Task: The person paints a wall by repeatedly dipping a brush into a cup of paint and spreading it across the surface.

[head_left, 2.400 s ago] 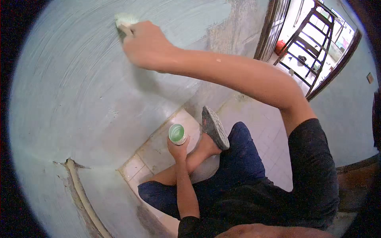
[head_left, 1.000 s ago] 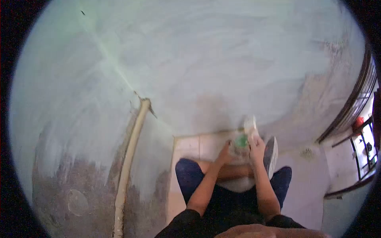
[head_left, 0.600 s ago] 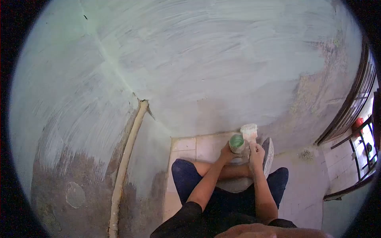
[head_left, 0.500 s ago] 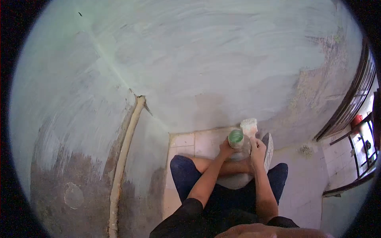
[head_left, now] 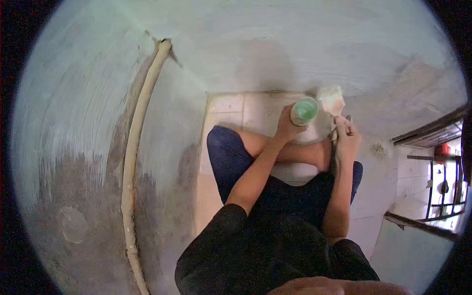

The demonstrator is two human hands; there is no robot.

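My left hand (head_left: 291, 125) is wrapped round a cup of pale green paint (head_left: 305, 110), held with its open top facing up. Between the fingers of my right hand (head_left: 347, 135) is the handle of a wide paintbrush (head_left: 331, 100). Its pale, paint-coated bristles point up and away from me, just right of the cup and apart from it. Beyond both hands rises a wall (head_left: 216, 59) with streaky pale green paint. My crossed legs (head_left: 295, 158) are below my hands.
A pale pipe (head_left: 137, 128) runs down the left wall, where bare grey plaster (head_left: 93, 211) shows under uneven paint. Light tiles (head_left: 227, 104) cover the floor. To the right are a dark-framed barred opening (head_left: 445, 189) and a red object (head_left: 442, 149).
The view has tilted down, so the wall corner and pipe top sit higher. Both hands appear higher and further right, still with the cup and paintbrush; the brush has turned slightly.
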